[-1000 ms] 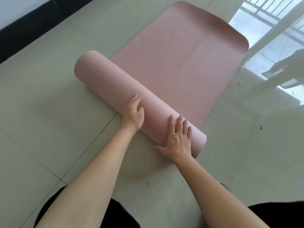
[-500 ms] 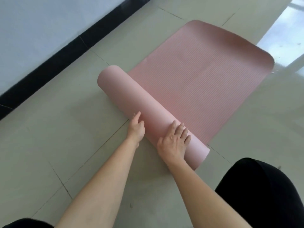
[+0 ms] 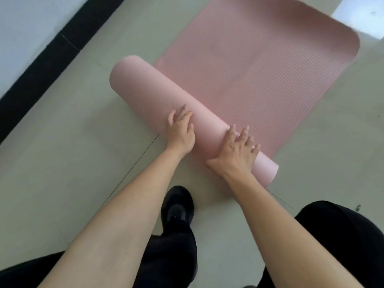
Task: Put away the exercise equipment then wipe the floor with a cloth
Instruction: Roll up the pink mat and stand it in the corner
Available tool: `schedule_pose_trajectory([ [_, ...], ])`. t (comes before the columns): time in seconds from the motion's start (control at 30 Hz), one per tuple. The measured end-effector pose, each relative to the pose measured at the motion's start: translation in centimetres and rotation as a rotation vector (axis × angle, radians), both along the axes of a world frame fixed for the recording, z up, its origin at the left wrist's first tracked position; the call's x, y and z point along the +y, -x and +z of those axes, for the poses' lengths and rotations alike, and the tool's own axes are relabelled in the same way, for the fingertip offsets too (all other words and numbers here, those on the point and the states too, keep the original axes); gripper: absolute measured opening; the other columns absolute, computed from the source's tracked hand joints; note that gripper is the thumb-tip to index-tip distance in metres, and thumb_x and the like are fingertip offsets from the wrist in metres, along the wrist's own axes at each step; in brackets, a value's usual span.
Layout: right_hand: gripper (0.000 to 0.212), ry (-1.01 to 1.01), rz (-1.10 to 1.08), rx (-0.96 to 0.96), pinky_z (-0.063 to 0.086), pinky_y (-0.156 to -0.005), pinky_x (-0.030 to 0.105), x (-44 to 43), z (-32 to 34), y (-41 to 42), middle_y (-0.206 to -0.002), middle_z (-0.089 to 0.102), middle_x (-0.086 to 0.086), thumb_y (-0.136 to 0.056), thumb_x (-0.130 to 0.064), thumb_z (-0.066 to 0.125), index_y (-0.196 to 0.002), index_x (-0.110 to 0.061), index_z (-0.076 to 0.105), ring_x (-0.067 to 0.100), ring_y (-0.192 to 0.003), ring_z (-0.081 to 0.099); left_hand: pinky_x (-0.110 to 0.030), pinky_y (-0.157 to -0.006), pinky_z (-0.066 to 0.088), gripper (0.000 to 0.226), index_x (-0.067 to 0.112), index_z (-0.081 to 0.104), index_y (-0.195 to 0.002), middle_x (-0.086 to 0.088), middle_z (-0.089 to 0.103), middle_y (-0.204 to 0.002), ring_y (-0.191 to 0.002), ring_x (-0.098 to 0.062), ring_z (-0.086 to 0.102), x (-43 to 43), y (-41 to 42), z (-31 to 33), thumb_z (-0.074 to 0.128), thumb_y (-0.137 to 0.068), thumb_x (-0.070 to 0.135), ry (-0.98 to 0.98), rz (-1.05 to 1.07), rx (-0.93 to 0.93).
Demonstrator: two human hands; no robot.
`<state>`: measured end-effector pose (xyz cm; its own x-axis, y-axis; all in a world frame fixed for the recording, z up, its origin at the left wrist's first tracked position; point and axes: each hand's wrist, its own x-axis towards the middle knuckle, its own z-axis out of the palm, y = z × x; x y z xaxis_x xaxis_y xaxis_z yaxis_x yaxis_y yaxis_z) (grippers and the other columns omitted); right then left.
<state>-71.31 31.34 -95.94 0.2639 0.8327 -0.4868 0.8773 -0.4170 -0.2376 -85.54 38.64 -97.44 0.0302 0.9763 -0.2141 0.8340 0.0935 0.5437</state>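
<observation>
The left hand (image 3: 180, 132) lies open on the near side of the rolled part (image 3: 158, 96) of the pink mat (image 3: 239, 84). Its fingers are straight and a little spread, and they press without gripping anything. The fingertips are blurred. The right hand (image 3: 236, 150) lies the same way just beside it, with the palm flat against the roll close to its right end and the fingers fanned over the top.

Both hands sit in much the same places on the roll as a second ago, so I judge that the same pushing stroke goes on. The new thing is below them. A black shoe (image 3: 177, 204) now stands on the floor (image 3: 62, 163) between the forearms, where before there was only tile. It seems the person steps forward to follow the roll as it travels.

The flat part (image 3: 259, 59) of the mat lies beyond the roll with its ribbed side up and reaches to its rounded far edge. A good stretch is not yet rolled. The view shifts too much to say how much shorter this part is. The putting away looks about half done, and the wiping has not begun.
</observation>
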Motion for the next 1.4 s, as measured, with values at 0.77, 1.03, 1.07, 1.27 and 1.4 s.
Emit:
schedule_pose_trajectory([
  [0.77,0.093,-0.222,-0.334,-0.184,0.006,-0.122,0.055,7.4,-0.4,-6.2,-0.165,0.006,0.019,-0.083,-0.049,0.057,-0.158,-0.016,0.013,0.037,-0.152,0.007,-0.052,-0.119,-0.001,0.057,0.027,0.024,-0.154,-0.012,0.012,-0.163,-0.151,-0.03,0.004,17.2,-12.6,3.5,0.019,-0.102,0.048,0.195,-0.843,0.575],
  [1.03,0.076,-0.223,-0.458,-0.223,0.004,-0.124,0.051,9.0,0.1,-9.8,-0.167,0.005,0.016,-0.099,-0.06,0.036,-0.159,-0.019,0.013,0.033,-0.154,0.003,-0.061,-0.114,-0.016,0.063,0.025,0.001,-0.157,-0.018,-0.013,-0.162,-0.148,-0.037,-0.019,17.9,-15.1,2.4,0.015,-0.101,0.05,0.135,-0.817,0.542],
  [1.07,0.081,-0.229,-0.427,-0.222,0.002,-0.124,0.051,8.5,0.0,-9.7,-0.167,0.004,0.016,-0.096,-0.063,0.038,-0.159,-0.019,0.012,0.034,-0.153,0.003,-0.061,-0.114,-0.016,0.063,0.025,0.001,-0.157,-0.018,-0.012,-0.162,-0.148,-0.037,-0.019,18.0,-15.4,2.2,0.013,-0.101,0.051,0.139,-0.817,0.541],
  [1.27,0.114,-0.164,-0.263,-0.301,-0.014,-0.12,0.05,7.3,-2.7,-10.1,-0.166,-0.012,0.02,-0.074,-0.082,0.041,-0.16,-0.022,-0.003,0.037,-0.153,-0.012,-0.063,-0.114,-0.01,0.064,0.029,0.013,-0.156,-0.014,0.009,-0.163,-0.15,-0.035,-0.003,20.3,-16.7,1.6,0.006,-0.099,0.056,0.07,-0.799,0.576],
  [1.4,0.12,-0.115,-0.248,-0.275,-0.022,-0.117,0.048,8.1,-2.4,-11.3,-0.164,-0.02,0.022,-0.077,-0.078,0.054,-0.157,-0.022,-0.016,0.039,-0.151,-0.019,-0.068,-0.112,-0.007,0.065,0.033,0.013,-0.156,-0.011,0.01,-0.164,-0.151,-0.032,-0.001,19.4,-16.1,1.8,0.004,-0.097,0.058,0.074,-0.807,0.587],
])
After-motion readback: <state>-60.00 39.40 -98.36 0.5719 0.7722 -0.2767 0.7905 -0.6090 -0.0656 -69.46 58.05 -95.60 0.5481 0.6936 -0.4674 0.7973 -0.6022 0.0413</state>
